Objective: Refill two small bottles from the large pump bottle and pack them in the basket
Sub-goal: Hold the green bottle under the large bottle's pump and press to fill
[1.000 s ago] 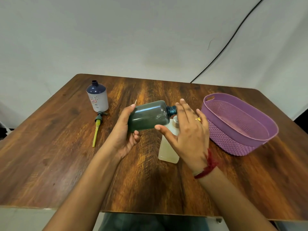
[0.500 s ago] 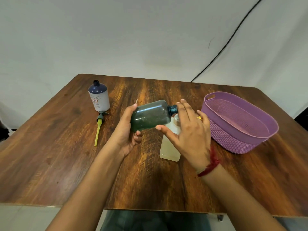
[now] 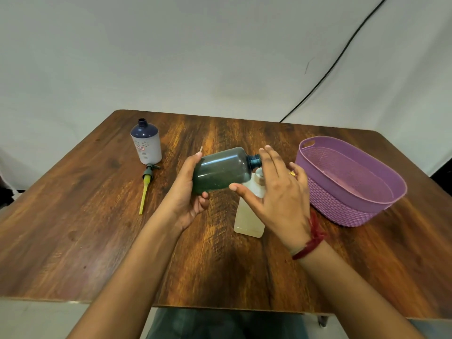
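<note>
Purple basket [image 3: 342,206] near half-hidden pale bottle [image 3: 248,222]

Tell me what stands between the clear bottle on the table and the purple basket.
Only the right hand, fingers spread, is between the clear bottle and the purple basket; no other object shows on the table there.

I see a dark brown table [image 3: 97,228] with streaky amber wood grain. The green bottle [image 3: 220,171] is a smoky dark green with a teal neck. The pale bottle [image 3: 248,223] is cloudy cream-yellow. The white bottle [image 3: 146,145] has a navy top, grey dots and a small red label. The pump [image 3: 144,189] is grey-green with a yellow tube. The basket [image 3: 342,209] is lilac, knit-patterned outside.
</note>
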`<state>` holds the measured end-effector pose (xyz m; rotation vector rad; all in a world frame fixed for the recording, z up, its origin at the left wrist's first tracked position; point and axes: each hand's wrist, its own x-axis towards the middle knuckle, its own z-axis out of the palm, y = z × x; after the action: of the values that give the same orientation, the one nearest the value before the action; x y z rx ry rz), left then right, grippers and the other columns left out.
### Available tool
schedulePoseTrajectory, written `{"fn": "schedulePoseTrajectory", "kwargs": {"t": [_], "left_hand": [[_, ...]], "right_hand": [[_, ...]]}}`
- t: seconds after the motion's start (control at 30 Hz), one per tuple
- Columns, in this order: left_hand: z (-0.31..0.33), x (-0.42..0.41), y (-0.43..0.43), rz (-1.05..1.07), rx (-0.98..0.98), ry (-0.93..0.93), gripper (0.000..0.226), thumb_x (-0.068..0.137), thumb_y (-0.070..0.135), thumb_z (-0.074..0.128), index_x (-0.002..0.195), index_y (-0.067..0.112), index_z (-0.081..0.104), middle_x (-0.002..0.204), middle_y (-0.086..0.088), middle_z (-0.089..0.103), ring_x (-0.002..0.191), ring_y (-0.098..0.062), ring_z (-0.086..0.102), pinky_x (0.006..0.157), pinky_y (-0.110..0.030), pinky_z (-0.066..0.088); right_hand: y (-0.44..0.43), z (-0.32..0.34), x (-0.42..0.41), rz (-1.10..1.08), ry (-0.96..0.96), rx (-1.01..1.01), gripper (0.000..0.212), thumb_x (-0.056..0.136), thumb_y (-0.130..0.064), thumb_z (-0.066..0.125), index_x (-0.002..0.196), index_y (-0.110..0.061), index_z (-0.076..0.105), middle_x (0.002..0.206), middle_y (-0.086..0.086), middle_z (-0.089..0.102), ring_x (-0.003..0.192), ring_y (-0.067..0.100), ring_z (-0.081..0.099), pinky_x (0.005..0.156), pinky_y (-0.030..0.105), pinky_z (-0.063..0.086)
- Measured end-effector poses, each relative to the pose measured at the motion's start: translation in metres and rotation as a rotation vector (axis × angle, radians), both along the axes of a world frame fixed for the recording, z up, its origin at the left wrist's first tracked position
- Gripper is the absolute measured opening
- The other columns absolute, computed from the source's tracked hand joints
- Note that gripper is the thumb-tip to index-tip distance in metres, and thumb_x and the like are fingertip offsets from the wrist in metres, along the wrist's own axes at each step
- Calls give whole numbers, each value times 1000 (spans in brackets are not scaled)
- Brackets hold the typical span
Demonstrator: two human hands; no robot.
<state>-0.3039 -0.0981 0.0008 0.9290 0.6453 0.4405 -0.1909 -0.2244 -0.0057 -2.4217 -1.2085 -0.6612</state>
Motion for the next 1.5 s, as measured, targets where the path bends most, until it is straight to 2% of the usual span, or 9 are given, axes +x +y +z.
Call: {"fn": "schedulePoseTrajectory", "kwargs": {"t": [0.1, 0.33, 0.57, 0.7, 0.87, 1.07, 1.27, 1.4, 1.5], "left_hand": [[2, 0, -1, 11, 9, -9, 38, 89, 53, 51, 99, 17, 59, 73, -4, 59, 38, -5, 44, 36, -10, 40], [3, 1, -2, 41, 23, -2, 36, 88, 52, 53, 97, 17, 59, 77, -4, 58, 37, -4, 43, 36, -11, 39], [7, 1, -2, 51, 58, 2, 34, 89, 52, 52, 96, 19, 58, 81, -5, 57, 39, -5, 44, 37, -11, 40], [4, 0, -1, 43, 61, 30, 36, 88, 53, 51, 98, 19, 58, 82, -5, 56, 41, -5, 44, 37, -11, 41], [7, 3, -1, 33, 59, 8, 38, 88, 55, 51, 99, 19, 59, 78, -5, 56, 41, -5, 44, 39, -12, 41], [1, 4, 0, 40, 61, 45, 38, 88, 54, 50, 100, 19, 59, 79, -5, 56, 42, -4, 43, 39, -12, 39], [2, 5, 0, 31, 49, 21, 38, 89, 54, 50, 100, 18, 59, 76, -4, 56, 42, -4, 43, 38, -11, 39], [2, 6, -1, 46, 53, 38, 36, 89, 53, 51, 98, 19, 59, 79, -4, 56, 41, -4, 41, 35, -11, 38], [3, 4, 0, 43, 43, 32, 34, 89, 52, 51, 97, 20, 58, 82, -5, 56, 41, -4, 40, 35, -10, 35]], "right_hand": [[1, 10, -1, -9, 11, -20, 91, 81, -79, 18, 139, -12, 43, 144, 5, 44, 126, 19, 50, 109, 47, 26], [-2, -4, -4, 11, 51, -26, 91, 79, -80, 28, 136, -11, 43, 142, 5, 46, 117, 18, 55, 96, 41, 40], [0, 4, -4, -57, -5, -35, 92, 80, -80, 25, 137, -10, 44, 143, 7, 46, 128, 21, 48, 108, 48, 29], [3, -4, -4, -50, 3, -65, 94, 77, -81, 30, 129, -6, 50, 137, 13, 51, 128, 27, 48, 107, 43, 31], [-1, 13, -1, -4, 10, -62, 93, 81, -77, 21, 138, -6, 43, 144, 12, 44, 136, 25, 36, 110, 36, 16], [1, -2, -4, -45, 8, -94, 95, 78, -81, 29, 130, -5, 51, 136, 13, 52, 126, 24, 50, 109, 41, 29], [-1, 10, -1, -35, 14, -73, 91, 82, -78, 20, 139, -10, 43, 145, 8, 43, 136, 22, 37, 114, 44, 11], [0, 4, -1, -60, -9, -81, 89, 81, -78, 26, 128, -8, 54, 133, 9, 56, 128, 23, 48, 111, 42, 22], [1, 6, 1, -53, -14, -118, 88, 81, -78, 25, 126, -8, 56, 131, 8, 58, 126, 22, 50, 112, 43, 19]]}}
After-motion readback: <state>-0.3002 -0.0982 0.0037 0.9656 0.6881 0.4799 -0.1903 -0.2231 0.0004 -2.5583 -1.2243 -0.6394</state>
